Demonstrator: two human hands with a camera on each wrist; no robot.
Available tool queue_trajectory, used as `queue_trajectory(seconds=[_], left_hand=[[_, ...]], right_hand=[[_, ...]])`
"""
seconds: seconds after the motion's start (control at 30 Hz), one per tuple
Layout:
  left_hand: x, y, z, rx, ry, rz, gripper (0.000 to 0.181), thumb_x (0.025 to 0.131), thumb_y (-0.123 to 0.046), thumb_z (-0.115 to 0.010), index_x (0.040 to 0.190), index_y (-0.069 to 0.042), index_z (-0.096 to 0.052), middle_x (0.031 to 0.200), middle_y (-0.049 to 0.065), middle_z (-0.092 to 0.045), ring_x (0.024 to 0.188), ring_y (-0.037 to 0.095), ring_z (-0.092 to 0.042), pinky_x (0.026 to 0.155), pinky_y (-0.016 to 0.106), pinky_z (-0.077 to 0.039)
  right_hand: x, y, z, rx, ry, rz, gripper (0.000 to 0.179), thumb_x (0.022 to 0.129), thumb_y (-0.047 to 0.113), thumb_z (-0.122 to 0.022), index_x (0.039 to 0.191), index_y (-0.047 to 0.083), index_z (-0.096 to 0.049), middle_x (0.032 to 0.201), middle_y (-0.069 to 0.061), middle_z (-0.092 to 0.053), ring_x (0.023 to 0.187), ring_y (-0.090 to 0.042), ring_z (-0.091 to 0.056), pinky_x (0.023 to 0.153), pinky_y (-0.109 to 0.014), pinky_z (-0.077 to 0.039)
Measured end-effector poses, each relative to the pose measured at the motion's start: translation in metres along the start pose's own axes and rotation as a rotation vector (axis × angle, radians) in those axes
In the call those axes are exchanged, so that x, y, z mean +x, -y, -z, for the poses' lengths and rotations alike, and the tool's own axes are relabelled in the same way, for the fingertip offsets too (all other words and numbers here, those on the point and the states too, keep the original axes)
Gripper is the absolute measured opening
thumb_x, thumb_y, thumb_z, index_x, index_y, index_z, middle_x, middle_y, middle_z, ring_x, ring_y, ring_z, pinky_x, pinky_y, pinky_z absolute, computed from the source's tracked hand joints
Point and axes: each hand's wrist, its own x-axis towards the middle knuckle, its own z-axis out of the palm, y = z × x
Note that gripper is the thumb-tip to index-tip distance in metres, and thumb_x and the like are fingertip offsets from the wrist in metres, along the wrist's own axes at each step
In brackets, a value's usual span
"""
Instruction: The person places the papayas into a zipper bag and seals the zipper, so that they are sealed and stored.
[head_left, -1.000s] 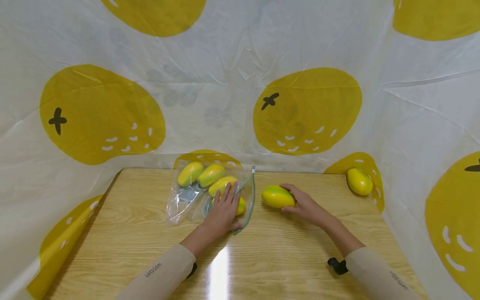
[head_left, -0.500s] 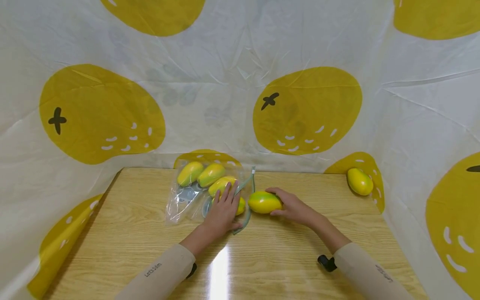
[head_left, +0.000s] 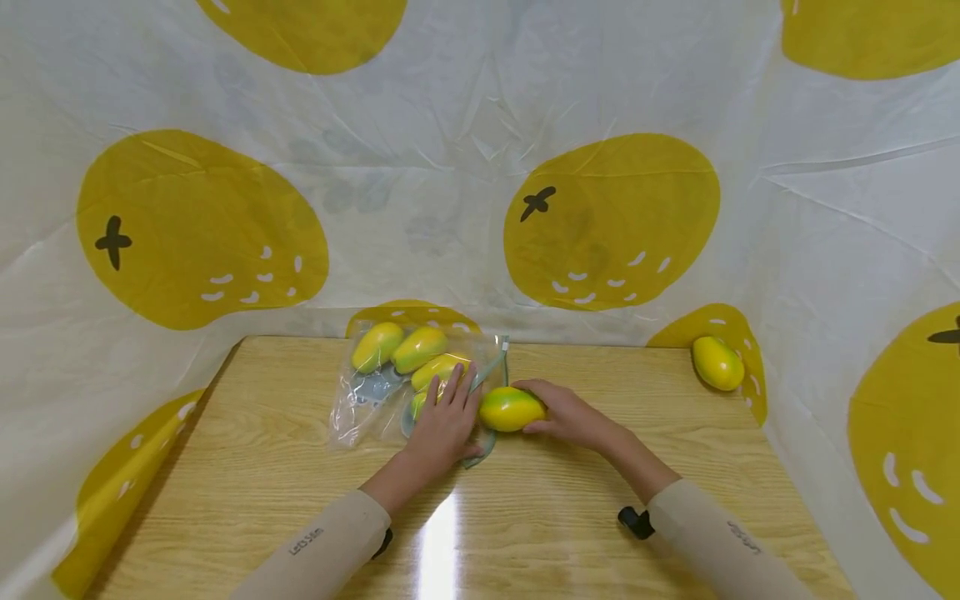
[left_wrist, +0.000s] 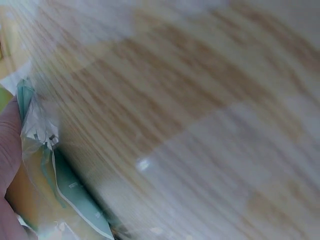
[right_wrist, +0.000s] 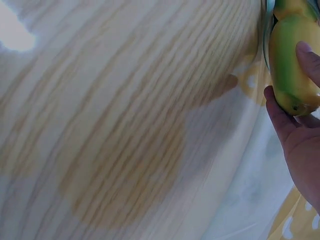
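Observation:
A clear zip bag (head_left: 345, 423) lies flat at the back of the table, with several yellow-green mangoes (head_left: 418, 350) inside. My left hand (head_left: 441, 425) rests on the bag near its mouth, fingers spread and nearly straight over the mangoes. In the left wrist view, the thumb (left_wrist: 9, 145) lies against the bag's crumpled edge. My right hand (head_left: 564, 414) grips another mango (head_left: 512, 409) by its right end, fingers and thumb on opposite sides. That mango's left end overlaps the bag's greenish zip strip (head_left: 505, 357), close beside the left hand.
One more mango (head_left: 717, 363) lies at the back right corner. The wooden table (head_left: 562, 517) is bordered at the back and sides by a white cloth (head_left: 427, 208) printed with large yellow fruit.
My right hand has moved left with the mango, from right of the bag to its zip edge. The left hand stays in place; the bagged mango under it has shifted slightly left.

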Motion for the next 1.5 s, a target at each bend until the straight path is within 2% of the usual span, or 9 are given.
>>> queue_trajectory(seconds=[0.23, 0.4, 0.6, 0.83, 0.97, 1.13, 1.23, 1.37, 1.5], left_hand=[[0.000, -0.001, 0.001, -0.002, 0.006, -0.006, 0.115, 0.074, -0.073, -0.076, 0.158, -0.005, -0.037, 0.173, 0.019, -0.014, 0.160, 0.037, -0.014, 0.124, 0.060, -0.025], [0.000, 0.000, 0.000, -0.005, 0.000, -0.007, 0.113, 0.075, -0.074, -0.075, 0.158, -0.006, -0.038, 0.173, 0.018, -0.014, 0.160, 0.037, -0.015, 0.125, 0.059, -0.024], [0.000, 0.001, -0.003, 0.020, -0.011, -0.011, 0.113, 0.076, -0.076, -0.073, 0.157, -0.006, -0.038, 0.172, 0.019, -0.015, 0.160, 0.037, -0.017, 0.125, 0.057, -0.025], [0.001, 0.000, 0.000, 0.008, 0.014, -0.013, 0.112, 0.077, -0.075, -0.072, 0.158, -0.006, -0.037, 0.173, 0.018, -0.011, 0.160, 0.036, -0.015, 0.126, 0.057, -0.023], [0.000, -0.001, 0.003, 0.020, 0.009, -0.008, 0.112, 0.077, -0.075, -0.072, 0.158, -0.006, -0.037, 0.173, 0.018, -0.012, 0.160, 0.036, -0.017, 0.125, 0.056, -0.025], [-0.002, -0.001, 0.005, 0.034, -0.004, -0.012, 0.112, 0.079, -0.075, -0.071, 0.159, -0.006, -0.036, 0.173, 0.018, -0.013, 0.159, 0.036, -0.018, 0.125, 0.055, -0.026], [-0.003, -0.001, 0.005, 0.025, -0.011, -0.020, 0.109, 0.080, -0.074, -0.071, 0.159, -0.006, -0.037, 0.173, 0.019, -0.014, 0.159, 0.037, -0.018, 0.125, 0.056, -0.026], [-0.003, -0.001, 0.004, 0.030, -0.013, -0.024, 0.109, 0.080, -0.074, -0.071, 0.158, -0.006, -0.038, 0.173, 0.018, -0.014, 0.159, 0.037, -0.019, 0.125, 0.056, -0.026], [-0.002, 0.000, 0.002, 0.037, -0.011, -0.024, 0.110, 0.078, -0.074, -0.072, 0.158, -0.006, -0.038, 0.173, 0.018, -0.013, 0.159, 0.036, -0.018, 0.125, 0.055, -0.026]], right_hand=[[0.007, 0.004, -0.012, -0.062, 0.012, 0.019, 0.070, 0.091, 0.026, -0.081, 0.150, 0.006, -0.051, 0.131, -0.016, -0.058, 0.114, -0.026, -0.058, 0.099, -0.048, -0.051], [0.012, 0.003, -0.017, 0.014, -0.011, -0.012, 0.067, 0.088, 0.024, -0.083, 0.142, -0.002, -0.051, 0.131, -0.015, -0.062, 0.113, -0.025, -0.064, 0.098, -0.044, -0.055], [0.014, 0.005, -0.020, 0.102, -0.008, -0.043, 0.061, 0.090, 0.026, -0.082, 0.136, 0.000, -0.053, 0.130, -0.016, -0.066, 0.113, -0.028, -0.068, 0.095, -0.040, -0.058], [0.007, 0.001, -0.016, 0.060, -0.008, 0.075, 0.058, 0.095, 0.014, -0.076, 0.145, -0.003, -0.052, 0.138, -0.018, -0.061, 0.124, -0.032, -0.063, 0.102, -0.045, -0.055], [0.010, 0.002, -0.013, 0.018, 0.001, 0.105, 0.057, 0.096, 0.014, -0.074, 0.147, -0.002, -0.052, 0.137, -0.017, -0.061, 0.124, -0.030, -0.062, 0.102, -0.043, -0.055], [0.016, 0.007, -0.015, 0.073, 0.013, 0.070, 0.054, 0.096, 0.013, -0.074, 0.142, -0.005, -0.051, 0.138, -0.022, -0.061, 0.124, -0.036, -0.064, 0.101, -0.043, -0.056], [0.018, 0.011, -0.016, 0.121, 0.007, 0.021, 0.051, 0.094, 0.011, -0.075, 0.137, -0.004, -0.052, 0.136, -0.022, -0.062, 0.122, -0.037, -0.065, 0.101, -0.043, -0.056], [0.022, 0.012, -0.016, 0.109, -0.007, -0.006, 0.050, 0.093, 0.012, -0.077, 0.136, -0.001, -0.054, 0.134, -0.019, -0.065, 0.120, -0.034, -0.067, 0.100, -0.042, -0.056], [0.025, 0.011, -0.018, 0.088, -0.010, 0.005, 0.051, 0.093, 0.015, -0.077, 0.136, -0.001, -0.055, 0.133, -0.019, -0.066, 0.119, -0.032, -0.068, 0.099, -0.040, -0.057]])
